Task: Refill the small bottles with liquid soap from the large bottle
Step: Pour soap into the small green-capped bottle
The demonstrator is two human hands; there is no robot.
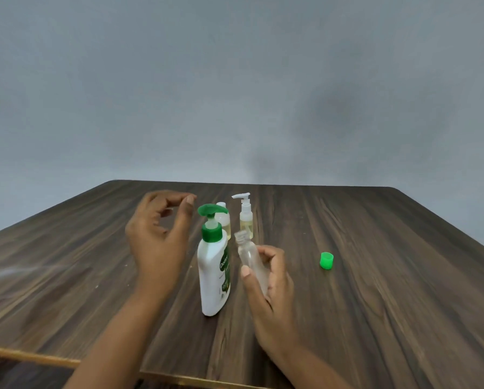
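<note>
A large white soap bottle (213,273) with a green pump head stands upright in the middle of the dark wooden table (375,290). My right hand (271,287) grips a small clear bottle (249,255) with no cap, tilted beside the large bottle's right side. My left hand (159,234) hovers to the left of the green pump with its fingers loosely curled and nothing in it. Behind the large bottle stand two small bottles holding yellowish liquid: one with a white cap (224,220), one with a white pump (245,217).
A loose green cap (326,260) lies on the table to the right of my right hand. A plain grey wall rises behind the table. The table's near edge runs just below my forearms.
</note>
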